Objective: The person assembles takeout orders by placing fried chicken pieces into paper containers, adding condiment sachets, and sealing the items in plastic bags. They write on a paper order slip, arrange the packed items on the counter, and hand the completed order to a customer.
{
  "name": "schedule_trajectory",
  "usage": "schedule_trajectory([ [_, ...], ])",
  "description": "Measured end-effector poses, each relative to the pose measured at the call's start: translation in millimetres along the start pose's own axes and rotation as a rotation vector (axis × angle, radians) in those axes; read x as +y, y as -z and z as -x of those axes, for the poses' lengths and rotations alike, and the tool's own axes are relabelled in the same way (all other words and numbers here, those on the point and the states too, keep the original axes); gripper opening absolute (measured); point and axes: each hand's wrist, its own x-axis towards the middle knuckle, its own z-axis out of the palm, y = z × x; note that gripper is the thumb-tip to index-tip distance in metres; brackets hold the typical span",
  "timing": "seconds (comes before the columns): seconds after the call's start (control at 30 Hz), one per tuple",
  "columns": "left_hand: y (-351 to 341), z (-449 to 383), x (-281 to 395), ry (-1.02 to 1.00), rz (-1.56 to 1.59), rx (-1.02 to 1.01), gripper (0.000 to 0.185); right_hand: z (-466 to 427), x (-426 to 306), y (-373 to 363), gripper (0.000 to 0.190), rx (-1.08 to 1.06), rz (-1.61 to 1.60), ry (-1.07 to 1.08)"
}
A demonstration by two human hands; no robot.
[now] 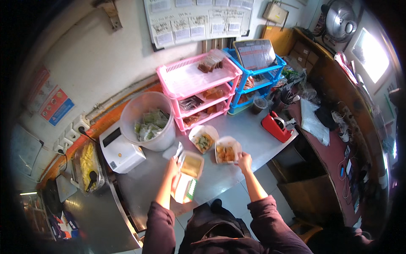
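My left hand (pixel 172 167) is closed around a small pale packet or slip (pixel 180 150), blurred at its upper end. Right beside it lies an open paper food box (pixel 192 163) with a yellowish filling, its printed lid (pixel 184 188) folded toward me. With my right hand (pixel 244 161) I grip the edge of a second paper food box (pixel 225 152), which holds orange-brown pieces of food. Just left of that one, a third open paper box (pixel 203 139) contains food topped with green. All three boxes rest on the steel table (pixel 219 181).
A translucent bucket (pixel 149 127) of green-filled bags stands beside a white label printer-like device (pixel 122 149). Behind are a pink tiered rack (pixel 198 89) and a blue rack (pixel 253 79). At right sit a red tape dispenser (pixel 277 127) and a lidded cup (pixel 259 104).
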Motion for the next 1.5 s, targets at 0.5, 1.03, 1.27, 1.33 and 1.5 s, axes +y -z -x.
schedule_trajectory([
  [0.5, -58.8, 14.3, 314.1, -0.572, 0.890, 0.161, 0.035, -235.4, -69.8, 174.0, 0.018, 0.437, 0.775, 0.639],
  [1.03, -294.2, -39.8, 365.4, 0.172, 0.176, 0.051, 0.096, -224.8, -50.6, 176.0, 0.015, 0.061, -0.403, 0.530],
  [1.27, -283.2, -32.6, 424.5, 0.810, 0.835, -0.416, 0.084, -202.2, 37.1, 113.8, 0.033, -0.454, -0.642, -0.052],
  [1.33, -269.8, -28.7, 424.3, 0.576, 0.638, -0.467, 0.059, -216.8, 47.7, 113.0, 0.039, -0.611, -0.614, -0.141],
  [1.5, -247.0, -41.0, 369.1, -0.064, -0.074, 0.218, 0.043, -244.9, 41.0, 121.3, 0.049, -0.864, -0.559, -0.167],
])
